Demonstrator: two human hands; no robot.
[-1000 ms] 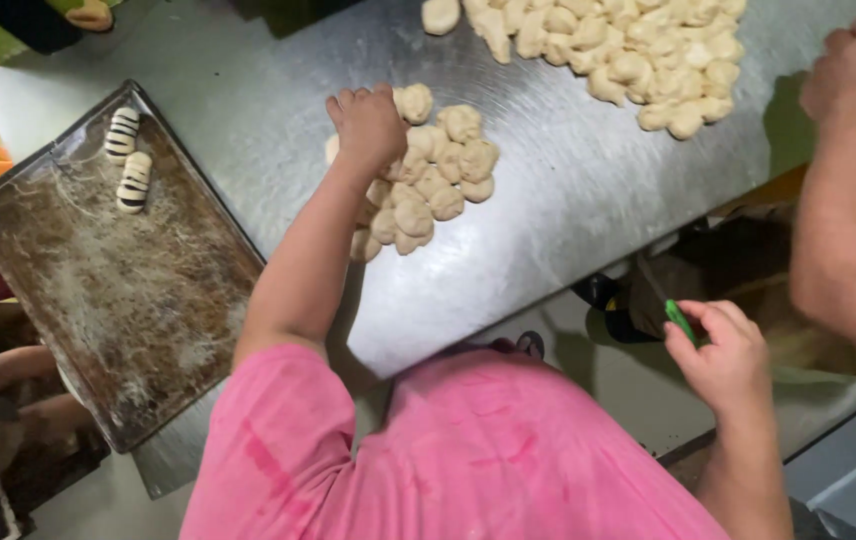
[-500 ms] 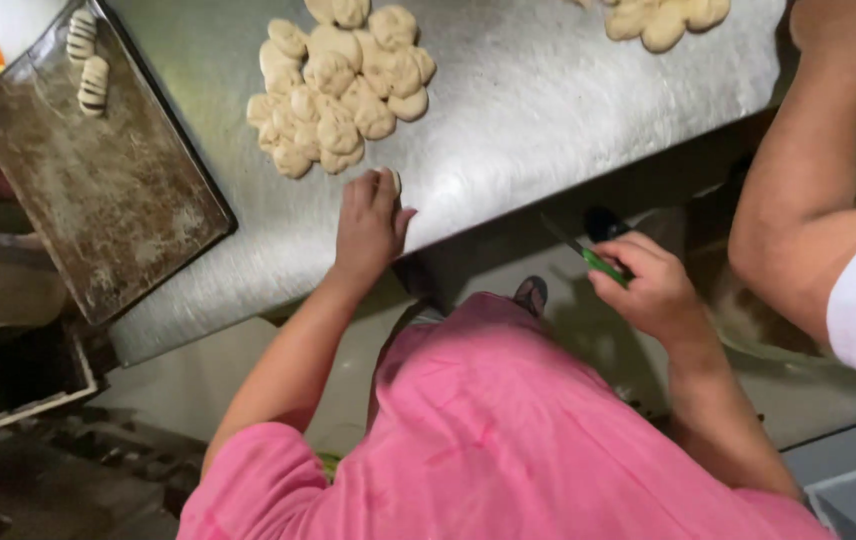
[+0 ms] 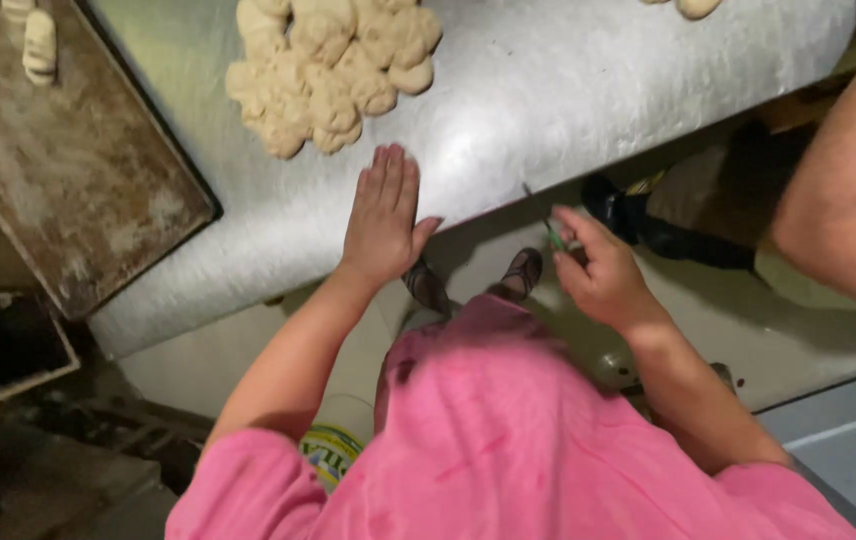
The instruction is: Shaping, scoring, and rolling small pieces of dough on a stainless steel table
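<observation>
My left hand (image 3: 384, 215) lies flat, fingers together, on the near edge of the floured steel table (image 3: 568, 90), just below a pile of pale dough pieces (image 3: 333, 65). It holds nothing. Past the table edge, over the floor, my right hand (image 3: 598, 270) is closed around a thin green-handled tool (image 3: 548, 228) with a dark blade pointing up. I wear a pink shirt.
A dark floured baking tray (image 3: 68, 170) sits at the table's left with shaped dough rolls (image 3: 38, 42) at its far corner. Another person's bare arm (image 3: 848, 190) reaches in from the right. More dough (image 3: 693, 6) lies at the top edge. Sandalled feet show below.
My left hand drew back from the dough pile to the table's near edge and flattened there. My right hand kept the green tool and rose closer to the table edge.
</observation>
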